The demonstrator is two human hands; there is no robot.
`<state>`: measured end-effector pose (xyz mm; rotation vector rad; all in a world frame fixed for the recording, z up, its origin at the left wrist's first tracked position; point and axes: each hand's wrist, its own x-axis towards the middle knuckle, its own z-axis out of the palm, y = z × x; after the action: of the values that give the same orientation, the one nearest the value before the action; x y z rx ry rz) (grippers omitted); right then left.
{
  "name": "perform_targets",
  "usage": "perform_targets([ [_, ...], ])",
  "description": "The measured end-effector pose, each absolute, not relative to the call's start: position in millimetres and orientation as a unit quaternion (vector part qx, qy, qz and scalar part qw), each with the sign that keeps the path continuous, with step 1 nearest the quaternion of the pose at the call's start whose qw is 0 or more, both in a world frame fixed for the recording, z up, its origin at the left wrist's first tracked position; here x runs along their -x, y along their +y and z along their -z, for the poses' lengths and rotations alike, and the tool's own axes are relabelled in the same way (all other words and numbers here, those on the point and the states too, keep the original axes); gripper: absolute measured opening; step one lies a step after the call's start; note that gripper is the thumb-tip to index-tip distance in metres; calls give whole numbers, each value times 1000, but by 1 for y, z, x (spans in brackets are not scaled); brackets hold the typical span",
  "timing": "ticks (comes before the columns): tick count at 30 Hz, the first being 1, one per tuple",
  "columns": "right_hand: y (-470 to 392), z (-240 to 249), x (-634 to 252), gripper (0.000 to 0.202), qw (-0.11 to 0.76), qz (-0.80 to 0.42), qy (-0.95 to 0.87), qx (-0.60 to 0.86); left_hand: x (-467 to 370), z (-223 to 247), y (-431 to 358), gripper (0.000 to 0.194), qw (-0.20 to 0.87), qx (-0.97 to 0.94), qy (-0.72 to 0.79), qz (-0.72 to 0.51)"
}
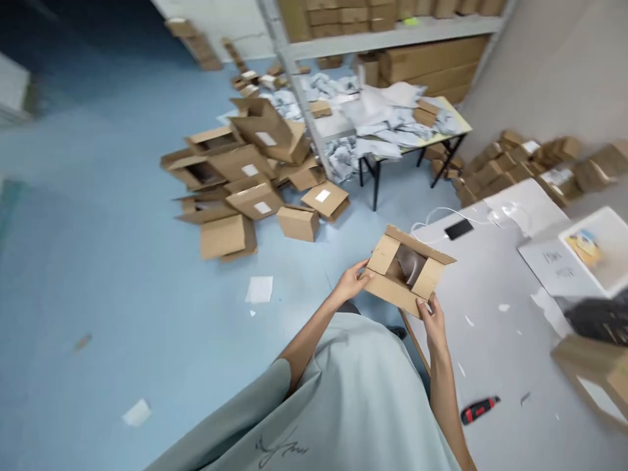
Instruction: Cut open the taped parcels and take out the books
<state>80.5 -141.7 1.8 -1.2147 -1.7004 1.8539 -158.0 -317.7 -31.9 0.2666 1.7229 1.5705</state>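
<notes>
A small brown cardboard box point(392, 288) is held in front of my body, beside the table's left edge. Its flaps stand partly open, and something pale and curved shows inside. My left hand point(351, 282) grips the box at its left corner, thumb on the flap. At the near right corner, my right hand point(432, 318) pinches the edge of the box between thumb and fingers.
The white table point(490, 366) bears a red and black cutter point(479, 410), a black phone point(458, 229) with a cable, and a white box point(606, 229). Cardboard boxes point(226, 235) lie heaped on the blue floor. Farther back, a small table point(454, 116) holds crumpled packaging below a shelf point(392, 40).
</notes>
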Motion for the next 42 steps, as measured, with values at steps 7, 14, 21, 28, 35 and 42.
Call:
perform_targets([
  [7, -206, 11, 129, 77, 60, -670, -666, 322, 285, 40, -474, 96, 286, -1, 684, -671],
  [14, -268, 25, 310, 72, -13, -676, -698, 234, 381, 44, -572, 88, 210, 68, 680, -699],
  [21, -300, 61, 480, 77, -58, -684, -700, 198, 513, 61, -609, 85, 191, 107, 702, -677],
  [28, -324, 92, 647, 80, -114, -690, -679, 224, 668, 69, -634, 80, 210, 134, 720, -648],
  [35, -354, 98, 793, 77, -150, -711, -656, 202, 774, 79, -660, 71, 185, 185, 716, -647],
  [42, -415, 108, 879, 82, -195, -679, -678, 202, 845, 98, -720, 69, 149, 256, 708, -641],
])
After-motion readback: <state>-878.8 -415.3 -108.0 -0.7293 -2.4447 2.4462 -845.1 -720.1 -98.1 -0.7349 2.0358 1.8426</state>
